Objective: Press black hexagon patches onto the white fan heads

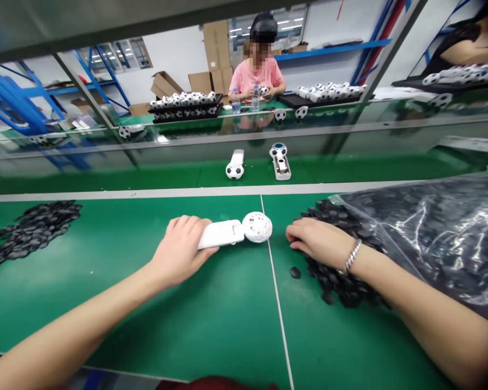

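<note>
My left hand (183,246) is closed around the handle of a white plastic device (223,233). Its round, plain white head (257,227) points right and shows small cutouts or dark marks. My right hand (315,238), with a bracelet on the wrist, is at the left edge of a heap of small black pentagon pieces (353,290). Its fingers are curled together, and whatever they may hold is hidden. One loose black pentagon piece (295,272) lies just below that hand.
A clear plastic bag (443,233) of black pieces lies at right; another black heap (36,230) is at left. Two football-patterned devices (235,171) (282,168) rest beyond the white strip. Across the bench a person (257,76) works beside loaded black trays (187,111).
</note>
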The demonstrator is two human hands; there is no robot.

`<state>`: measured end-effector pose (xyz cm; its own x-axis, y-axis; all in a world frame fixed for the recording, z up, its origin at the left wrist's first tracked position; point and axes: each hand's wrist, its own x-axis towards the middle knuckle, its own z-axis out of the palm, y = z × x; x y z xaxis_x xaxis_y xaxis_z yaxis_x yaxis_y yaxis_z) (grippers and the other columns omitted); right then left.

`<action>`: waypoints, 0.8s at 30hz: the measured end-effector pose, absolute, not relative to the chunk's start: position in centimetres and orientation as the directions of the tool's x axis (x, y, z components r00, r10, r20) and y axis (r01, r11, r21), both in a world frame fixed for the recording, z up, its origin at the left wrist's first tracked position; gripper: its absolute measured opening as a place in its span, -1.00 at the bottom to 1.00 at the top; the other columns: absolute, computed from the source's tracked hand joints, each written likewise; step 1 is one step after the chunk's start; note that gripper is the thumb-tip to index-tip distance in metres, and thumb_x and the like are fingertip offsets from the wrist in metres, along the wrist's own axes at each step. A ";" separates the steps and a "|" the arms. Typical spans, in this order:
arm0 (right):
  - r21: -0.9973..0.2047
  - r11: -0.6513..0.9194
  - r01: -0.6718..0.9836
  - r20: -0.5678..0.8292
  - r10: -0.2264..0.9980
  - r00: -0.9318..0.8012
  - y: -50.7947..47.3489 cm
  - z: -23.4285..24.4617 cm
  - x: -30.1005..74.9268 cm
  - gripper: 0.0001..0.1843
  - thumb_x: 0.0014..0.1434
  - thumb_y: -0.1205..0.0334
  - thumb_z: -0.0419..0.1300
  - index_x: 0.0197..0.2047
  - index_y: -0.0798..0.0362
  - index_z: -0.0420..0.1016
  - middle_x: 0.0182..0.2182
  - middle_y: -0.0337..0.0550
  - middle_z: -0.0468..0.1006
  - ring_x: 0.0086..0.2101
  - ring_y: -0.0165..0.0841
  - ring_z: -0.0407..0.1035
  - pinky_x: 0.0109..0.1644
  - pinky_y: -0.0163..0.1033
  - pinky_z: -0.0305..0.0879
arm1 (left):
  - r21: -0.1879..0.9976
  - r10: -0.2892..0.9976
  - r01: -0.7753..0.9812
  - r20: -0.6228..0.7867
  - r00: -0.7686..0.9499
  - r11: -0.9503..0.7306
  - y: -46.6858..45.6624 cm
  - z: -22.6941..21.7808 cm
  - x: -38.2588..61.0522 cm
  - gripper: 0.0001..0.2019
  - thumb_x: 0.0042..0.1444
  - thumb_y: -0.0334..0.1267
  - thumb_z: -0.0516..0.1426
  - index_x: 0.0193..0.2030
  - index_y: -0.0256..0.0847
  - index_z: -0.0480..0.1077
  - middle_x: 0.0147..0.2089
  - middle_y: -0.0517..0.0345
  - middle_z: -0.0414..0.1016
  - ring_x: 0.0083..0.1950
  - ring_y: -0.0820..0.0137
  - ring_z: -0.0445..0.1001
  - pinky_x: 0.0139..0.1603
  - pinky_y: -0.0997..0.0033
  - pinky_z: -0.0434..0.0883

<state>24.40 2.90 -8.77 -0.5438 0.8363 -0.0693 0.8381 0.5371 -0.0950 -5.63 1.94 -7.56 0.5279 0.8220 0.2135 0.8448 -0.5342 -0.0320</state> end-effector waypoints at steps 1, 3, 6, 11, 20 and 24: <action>-0.095 0.553 0.828 -0.061 0.827 -0.559 2.8 -8.9 24.2 -0.91 0.11 0.38 0.08 -0.41 0.09 0.36 -0.41 -0.15 0.44 -0.36 -0.35 0.32 -0.33 -0.30 0.17 | -0.053 0.807 0.836 0.232 0.542 -0.546 1.5 -7.9 -5.4 -0.64 0.13 -0.06 -0.01 -0.02 -0.23 0.25 -0.13 0.00 0.37 -0.11 0.20 0.27 -0.07 0.17 0.20; -0.105 0.574 0.812 -0.057 0.812 -0.581 2.5 -8.9 24.0 -0.92 0.10 0.37 0.09 -0.41 0.09 0.37 -0.42 -0.16 0.43 -0.36 -0.36 0.31 -0.33 -0.31 0.16 | -0.103 0.779 0.830 0.297 0.552 -0.549 1.1 -8.6 -5.1 -0.66 0.14 -0.11 -0.02 -0.01 -0.25 0.25 -0.10 -0.04 0.37 -0.07 0.17 0.26 -0.03 0.13 0.17; -0.123 0.591 0.797 -0.053 0.798 -0.600 2.3 -8.7 23.7 -0.93 0.10 0.36 0.09 -0.40 0.09 0.38 -0.43 -0.17 0.42 -0.38 -0.38 0.30 -0.36 -0.32 0.14 | -0.172 0.737 0.821 0.369 0.566 -0.544 1.2 -9.3 -5.1 -0.67 0.11 -0.25 0.00 0.03 -0.22 0.25 -0.07 -0.04 0.36 -0.03 0.16 0.23 0.07 0.09 0.12; -0.138 0.598 0.790 -0.057 0.791 -0.609 2.1 -8.3 23.5 -0.92 0.10 0.37 0.09 -0.41 0.09 0.37 -0.42 -0.17 0.44 -0.37 -0.37 0.31 -0.35 -0.32 0.14 | -0.158 0.745 0.811 0.327 0.582 -0.564 1.1 -10.1 -5.3 -0.58 0.04 -0.33 0.03 0.09 -0.16 0.22 -0.13 0.00 0.32 -0.10 0.22 0.25 0.08 0.11 0.12; -0.129 0.551 0.824 -0.089 0.821 -0.563 2.2 -7.9 23.5 -0.91 0.11 0.33 0.09 -0.42 0.08 0.38 -0.45 -0.19 0.47 -0.41 -0.38 0.32 -0.39 -0.33 0.10 | 0.103 0.900 0.895 0.081 0.428 -0.435 1.7 -9.5 -4.9 -0.53 0.03 -0.15 0.08 0.12 -0.13 0.17 0.00 0.03 0.34 0.01 0.18 0.27 0.01 0.11 0.19; -0.142 0.566 0.812 -0.055 0.814 -0.578 2.2 -7.8 23.6 -0.91 0.12 0.32 0.08 -0.42 0.08 0.37 -0.44 -0.19 0.46 -0.41 -0.38 0.31 -0.38 -0.33 0.11 | 0.147 0.890 0.878 0.082 0.448 -0.456 2.3 -9.1 -3.3 -0.46 0.00 -0.10 0.14 0.14 -0.12 0.13 0.11 0.04 0.27 0.10 0.18 0.22 0.08 0.11 0.15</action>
